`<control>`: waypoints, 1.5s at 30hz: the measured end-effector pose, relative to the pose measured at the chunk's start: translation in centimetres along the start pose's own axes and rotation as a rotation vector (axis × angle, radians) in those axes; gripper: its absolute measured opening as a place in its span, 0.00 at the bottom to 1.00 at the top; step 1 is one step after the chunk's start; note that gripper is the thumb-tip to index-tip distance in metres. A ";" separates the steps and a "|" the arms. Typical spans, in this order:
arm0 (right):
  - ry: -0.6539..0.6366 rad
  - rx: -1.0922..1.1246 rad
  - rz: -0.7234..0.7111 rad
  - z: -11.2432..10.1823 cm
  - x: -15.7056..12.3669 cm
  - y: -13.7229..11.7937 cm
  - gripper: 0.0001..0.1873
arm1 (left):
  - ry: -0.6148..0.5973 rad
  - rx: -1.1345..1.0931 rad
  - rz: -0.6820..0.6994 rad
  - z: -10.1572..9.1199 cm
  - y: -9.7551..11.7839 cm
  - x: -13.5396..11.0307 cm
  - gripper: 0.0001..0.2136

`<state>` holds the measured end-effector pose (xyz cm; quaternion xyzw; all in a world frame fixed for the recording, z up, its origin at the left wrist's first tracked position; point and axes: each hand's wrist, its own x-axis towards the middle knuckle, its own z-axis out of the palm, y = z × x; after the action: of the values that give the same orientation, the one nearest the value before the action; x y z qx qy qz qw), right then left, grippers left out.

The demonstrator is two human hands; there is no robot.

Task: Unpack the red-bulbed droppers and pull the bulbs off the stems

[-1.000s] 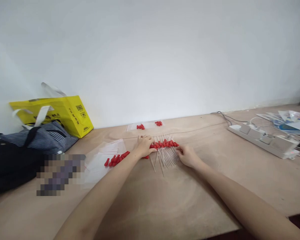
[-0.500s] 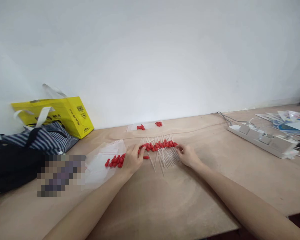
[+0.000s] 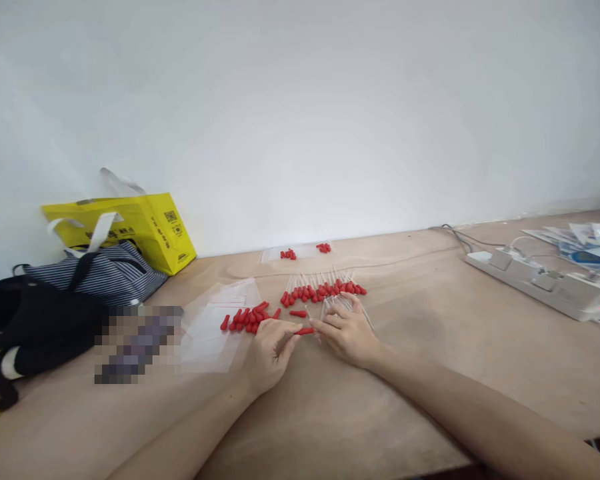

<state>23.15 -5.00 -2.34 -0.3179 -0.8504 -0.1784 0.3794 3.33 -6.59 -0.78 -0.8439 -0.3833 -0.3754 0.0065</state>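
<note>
My left hand (image 3: 273, 350) pinches a small red bulb-shaped rubber piece (image 3: 304, 331) between thumb and fingertips. At that piece's right end are the closed thumb and finger of my right hand (image 3: 347, 330); what they grip is too small to make out. Loose red bulbs (image 3: 247, 317) are heaped beside my left hand, and a single red bulb (image 3: 297, 313) lies just beyond it. A row of thin pale sticks tipped with red bulbs (image 3: 325, 290) fans out beyond both hands. Bare thin clear sticks (image 3: 333, 305) lie partly hidden under my right hand.
Clear plastic bags (image 3: 205, 340) lie on the left under the heap, and another bag with red-ended pieces (image 3: 307, 253) is near the wall. A yellow bag (image 3: 175, 237), striped bag (image 3: 105, 277) and black bag (image 3: 45, 320) stand left. A white power strip (image 3: 535, 283) sits right.
Both hands have drawn nearer to me and closer together, off the row of red-tipped sticks. My left hand now holds a red bulb. The view has shifted slightly left.
</note>
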 end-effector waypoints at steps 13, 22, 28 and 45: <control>-0.014 -0.080 -0.078 0.4 -0.4 -0.6 0.12 | -0.093 0.208 0.088 1.2 0.3 0.5 0.08; -0.013 -0.038 -0.063 -0.1 -0.8 -0.3 0.10 | -0.145 0.253 0.111 -0.1 0.4 0.3 0.10; -0.014 -0.071 0.142 -0.9 -1.8 1.4 0.11 | -0.008 0.283 -0.006 -1.4 -1.9 -0.7 0.09; -0.070 0.089 0.412 2.1 -1.4 3.0 0.14 | 0.102 0.225 -0.669 -4.5 -8.6 0.4 0.14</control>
<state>24.81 -2.25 -4.59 -0.4740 -0.7870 -0.0484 0.3919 -4.90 -1.62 0.29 -0.6458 -0.6767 -0.3535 -0.0048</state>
